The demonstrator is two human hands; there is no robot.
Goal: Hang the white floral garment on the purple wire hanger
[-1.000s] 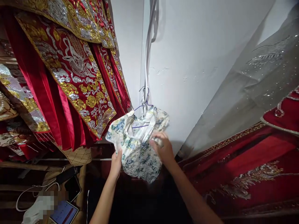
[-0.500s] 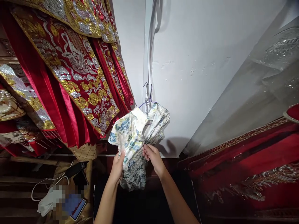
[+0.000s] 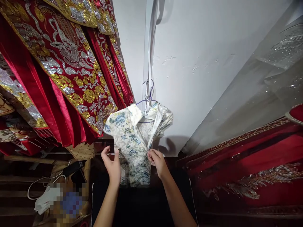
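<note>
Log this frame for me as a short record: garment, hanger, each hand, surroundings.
Garment: floral shirt, short-sleeved, front open at the neck
Hanger: purple hanger inside the shirt, at a hanging white strap
Left hand: left hand open beside the shirt's edge; thumb contact unclear
Right hand: right hand pinching the shirt's front at the bottom of the opening
Behind: white wall
Left side: red embroidered garment, white cable
Right side: red beaded cloth
</note>
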